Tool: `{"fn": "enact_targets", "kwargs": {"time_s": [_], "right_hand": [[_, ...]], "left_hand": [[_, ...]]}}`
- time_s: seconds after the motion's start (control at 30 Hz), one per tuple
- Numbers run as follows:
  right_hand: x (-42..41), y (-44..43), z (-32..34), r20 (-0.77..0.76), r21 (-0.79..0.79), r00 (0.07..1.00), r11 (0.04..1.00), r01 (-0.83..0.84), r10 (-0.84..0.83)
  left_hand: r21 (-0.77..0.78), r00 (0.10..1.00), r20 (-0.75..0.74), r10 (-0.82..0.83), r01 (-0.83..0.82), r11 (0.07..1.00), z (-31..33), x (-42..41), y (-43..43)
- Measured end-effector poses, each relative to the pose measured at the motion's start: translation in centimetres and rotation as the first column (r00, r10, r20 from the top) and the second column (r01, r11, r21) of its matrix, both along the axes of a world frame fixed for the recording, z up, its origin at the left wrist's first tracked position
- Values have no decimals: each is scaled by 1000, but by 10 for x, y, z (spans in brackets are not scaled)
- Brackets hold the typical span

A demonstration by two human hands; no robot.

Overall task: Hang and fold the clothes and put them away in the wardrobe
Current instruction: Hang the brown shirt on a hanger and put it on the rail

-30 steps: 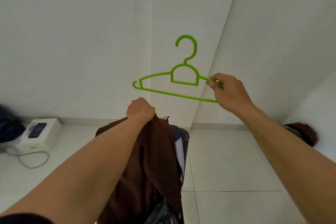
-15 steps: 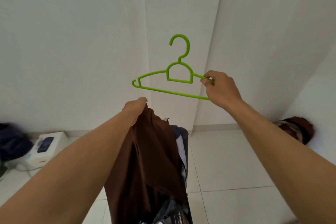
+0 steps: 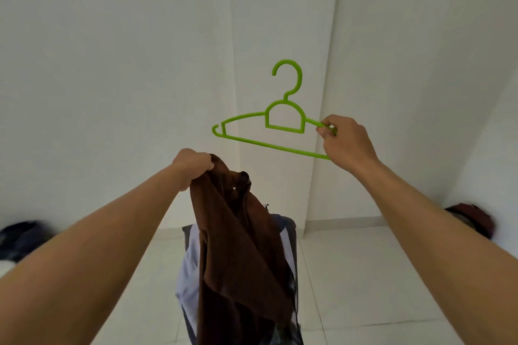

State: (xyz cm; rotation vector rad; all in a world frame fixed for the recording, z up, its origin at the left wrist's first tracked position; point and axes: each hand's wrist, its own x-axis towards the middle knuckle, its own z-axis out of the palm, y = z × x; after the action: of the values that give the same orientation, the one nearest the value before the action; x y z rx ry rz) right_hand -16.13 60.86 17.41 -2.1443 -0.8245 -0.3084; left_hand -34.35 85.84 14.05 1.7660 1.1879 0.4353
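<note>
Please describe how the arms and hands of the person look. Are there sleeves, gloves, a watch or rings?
Both forearms are bare to the bottom edge of the picture. The left hand and the right hand wear no gloves. No watch, bracelet or ring shows on either.

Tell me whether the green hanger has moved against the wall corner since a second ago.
Yes. The green hanger in the right hand now sits right of the wall corner line; a second ago its hook lay closer to that line, though the head camera also shifted.
</note>
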Motion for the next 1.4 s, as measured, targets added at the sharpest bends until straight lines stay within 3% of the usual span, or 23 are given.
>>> {"fn": "enact_targets", "kwargs": {"time_s": [0.27, 0.53, 0.67, 0.77, 0.83, 1.1, 1.27, 1.4], "right_hand": [[-36, -29, 39, 34, 35, 999, 999, 40, -42], [-60, -69, 64, 41, 48, 994, 994, 99, -101], [-78, -91, 71, 36, 60, 993, 992, 113, -115], [-95, -107, 75, 33, 61, 992, 991, 121, -123], [-106, -117, 79, 25, 67, 992, 990, 120, -122], [-145, -163, 96, -6, 101, 993, 987, 122, -122], [-155, -188, 125, 6, 72, 998, 995, 62, -63], [-157, -198, 142, 31, 16, 999, 1000, 10, -10]], "left_hand": [[35, 997, 72, -37, 34, 999, 77, -32, -33], [176, 996, 75, -54, 40, 984, 92, -48, -53], [116, 963, -138, -232, 248, 962, 105, -61, -73], [327, 920, -323, -222, 329, 886, 115, -67, -85], [426, 920, -335, -203, 340, 838, 122, -71, -92], [486, 969, 38, -244, 195, 852, 138, -113, -108], [331, 944, 213, -253, 174, 927, 154, -143, -115], [298, 929, 270, -252, 169, 940, 171, -160, -127]]}}
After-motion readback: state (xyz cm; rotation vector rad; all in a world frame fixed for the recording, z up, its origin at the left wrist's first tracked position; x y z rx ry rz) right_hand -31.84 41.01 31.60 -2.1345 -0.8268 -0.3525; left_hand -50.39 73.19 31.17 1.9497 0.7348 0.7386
